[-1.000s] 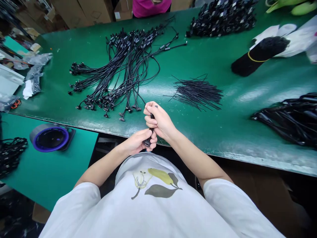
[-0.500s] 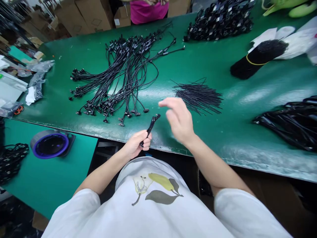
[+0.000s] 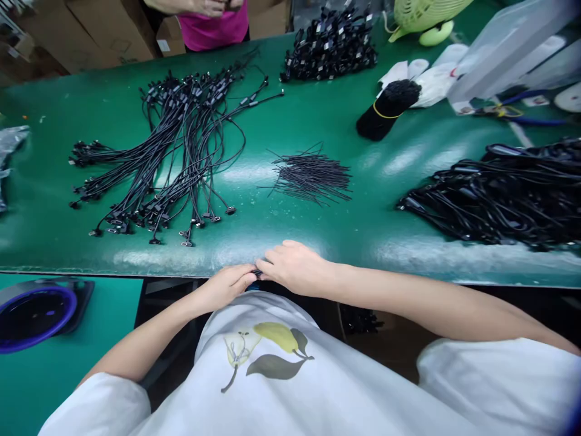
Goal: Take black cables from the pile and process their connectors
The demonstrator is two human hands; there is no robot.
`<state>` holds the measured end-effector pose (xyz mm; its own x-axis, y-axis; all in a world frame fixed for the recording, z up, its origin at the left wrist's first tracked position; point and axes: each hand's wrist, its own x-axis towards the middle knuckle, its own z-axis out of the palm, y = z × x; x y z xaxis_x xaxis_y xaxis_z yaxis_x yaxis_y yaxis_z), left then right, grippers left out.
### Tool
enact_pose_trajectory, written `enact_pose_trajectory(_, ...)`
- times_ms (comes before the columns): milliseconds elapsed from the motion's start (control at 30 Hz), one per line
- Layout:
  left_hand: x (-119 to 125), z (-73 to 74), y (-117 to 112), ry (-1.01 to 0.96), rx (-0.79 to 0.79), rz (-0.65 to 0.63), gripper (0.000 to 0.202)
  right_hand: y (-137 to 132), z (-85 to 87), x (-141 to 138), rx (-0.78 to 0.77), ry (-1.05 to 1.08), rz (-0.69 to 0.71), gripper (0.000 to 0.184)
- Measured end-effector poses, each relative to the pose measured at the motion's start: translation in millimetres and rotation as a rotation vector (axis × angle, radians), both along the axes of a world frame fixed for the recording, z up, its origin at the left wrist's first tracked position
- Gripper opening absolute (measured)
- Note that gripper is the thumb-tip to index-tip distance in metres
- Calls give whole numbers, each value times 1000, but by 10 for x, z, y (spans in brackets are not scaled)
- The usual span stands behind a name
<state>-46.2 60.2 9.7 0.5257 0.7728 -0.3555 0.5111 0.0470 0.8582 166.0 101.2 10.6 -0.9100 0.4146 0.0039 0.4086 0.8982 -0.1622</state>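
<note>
Black cable piece (image 3: 258, 273), mostly hidden, is pinched between the fingertips of the left hand (image 3: 226, 287) and the right hand (image 3: 295, 267), apparently kept low by the edge of the green workbench (image 3: 113, 260) for steadiness. Cable harnesses (image 3: 181, 139) and short black wires (image 3: 313, 177) are laid in separate piles beyond, seemingly kept apart by kind.
</note>
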Motion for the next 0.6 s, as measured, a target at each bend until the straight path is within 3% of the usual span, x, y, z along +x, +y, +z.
enact_pose_trajectory(100, 75, -99, 59, 64, 25, 105, 23, 6, -44, -21, 44, -7, -63, 24)
enact_pose_trajectory(200, 136, -194, 113, 97, -15, 62, 26, -3, -138, -38, 61, -7, -61, 22)
enact_pose_trajectory(333, 166, -355, 128, 110, 98, 70, 25, 115, -260, 57, -103, -8, -60, 25)
enact_pose_trajectory(400, 157, -451, 134, 50, 50, 163, 24, 343, -321, 158, -262, 95, -64, 31)
enact_pose_trajectory(467, 139, -525, 159, -95, -67, 341, 28, 704, -403, 249, -294, 266, -220, 33)
enact_pose_trajectory(533, 123, -551, 201, -292, -173, 541, 33, 1146, -516, 290, -156, 363, -482, 36)
enact_pose_trajectory(600, 110, -525, 241, -476, -248, 670, 35, 1576, -640, 276, -1, 314, -607, 38)
